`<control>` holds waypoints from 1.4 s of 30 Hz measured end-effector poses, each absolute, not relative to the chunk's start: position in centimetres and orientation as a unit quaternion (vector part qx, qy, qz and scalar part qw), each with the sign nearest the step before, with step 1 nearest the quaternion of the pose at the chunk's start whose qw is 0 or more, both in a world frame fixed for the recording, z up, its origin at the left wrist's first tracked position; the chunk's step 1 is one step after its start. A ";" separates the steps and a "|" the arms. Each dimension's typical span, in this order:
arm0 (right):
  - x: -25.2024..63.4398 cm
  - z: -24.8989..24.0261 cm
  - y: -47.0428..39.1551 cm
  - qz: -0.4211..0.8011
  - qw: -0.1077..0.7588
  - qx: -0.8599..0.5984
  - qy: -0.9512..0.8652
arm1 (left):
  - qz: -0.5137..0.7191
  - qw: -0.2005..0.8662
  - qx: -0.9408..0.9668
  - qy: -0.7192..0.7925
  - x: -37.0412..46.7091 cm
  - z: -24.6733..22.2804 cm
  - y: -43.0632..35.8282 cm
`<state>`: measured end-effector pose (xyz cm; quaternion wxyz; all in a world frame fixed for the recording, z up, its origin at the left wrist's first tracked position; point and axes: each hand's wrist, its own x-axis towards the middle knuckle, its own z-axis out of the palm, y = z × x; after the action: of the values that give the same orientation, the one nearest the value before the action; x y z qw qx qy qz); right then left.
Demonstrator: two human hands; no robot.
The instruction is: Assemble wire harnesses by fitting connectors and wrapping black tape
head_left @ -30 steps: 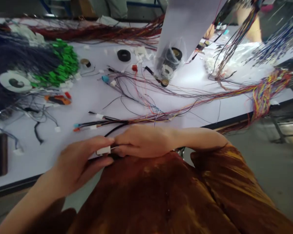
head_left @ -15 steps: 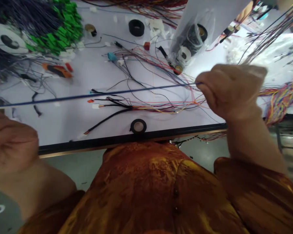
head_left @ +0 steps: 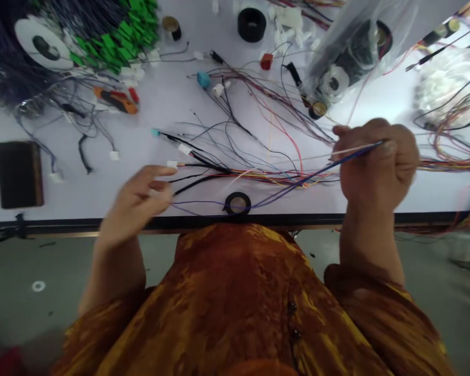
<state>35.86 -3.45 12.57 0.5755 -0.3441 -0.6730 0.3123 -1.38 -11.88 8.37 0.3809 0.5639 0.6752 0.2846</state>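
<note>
My right hand (head_left: 378, 162) is closed around blue wires (head_left: 317, 172) and a whitish wire (head_left: 285, 158), over the right part of the table. The blue wires sag leftward past a roll of black tape (head_left: 237, 204) to beside my left hand (head_left: 141, 198). That hand is near the table's front edge, index finger stretched out and fingers apart; whether a wire touches it I cannot tell. Just beyond its fingertips lies a wire harness (head_left: 219, 168) in black sleeving, with a white connector (head_left: 172, 164) at one end.
Toward the back left are a bundle with green connectors (head_left: 121, 42), a white roll (head_left: 43, 44) and an orange-and-black cutter (head_left: 115, 100). A dark block (head_left: 19, 174) lies at left. Farther right are a black tape roll (head_left: 251, 25), a plastic bag (head_left: 342, 73) of rolls and loose wires.
My left hand has come rightward and opened from a fist. The blue wire, taut between both hands before, now hangs slack from my right hand. The view has shifted.
</note>
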 end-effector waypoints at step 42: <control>36.2 1.4 -2.4 0.344 0.243 -0.593 -0.686 | 0.171 0.259 0.764 0.566 5.9 1.8 -6.3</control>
<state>36.17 -2.42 1.37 0.2433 -0.5929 -0.6860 0.3444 5.92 -6.25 1.83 0.2591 0.7637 0.5660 0.1712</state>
